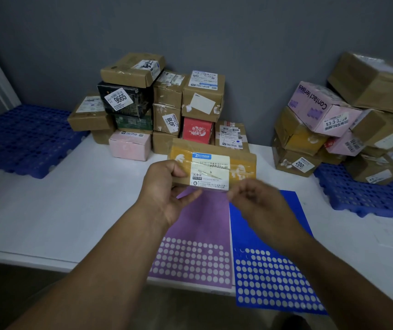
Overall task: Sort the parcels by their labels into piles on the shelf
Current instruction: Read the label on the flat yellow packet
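A flat brown and yellow parcel (240,163) with a white shipping label hangs above the white shelf (60,210), tilted toward me. My left hand (164,186) grips its left end, thumb on top. My right hand (259,198) is blurred just below the parcel's lower right edge, fingers pinched together; whether it touches the parcel I cannot tell. Behind stands a central pile of parcels (167,103) against the grey wall. A second pile of parcels (347,120) leans at the right, with a pink contact-lens box (319,106) in it.
A purple sticker sheet (197,239) and a blue sticker sheet (271,270) with rows of round dots lie on the shelf near its front edge. A blue plastic pallet (21,139) sits at the left, another blue pallet (362,196) under the right pile.
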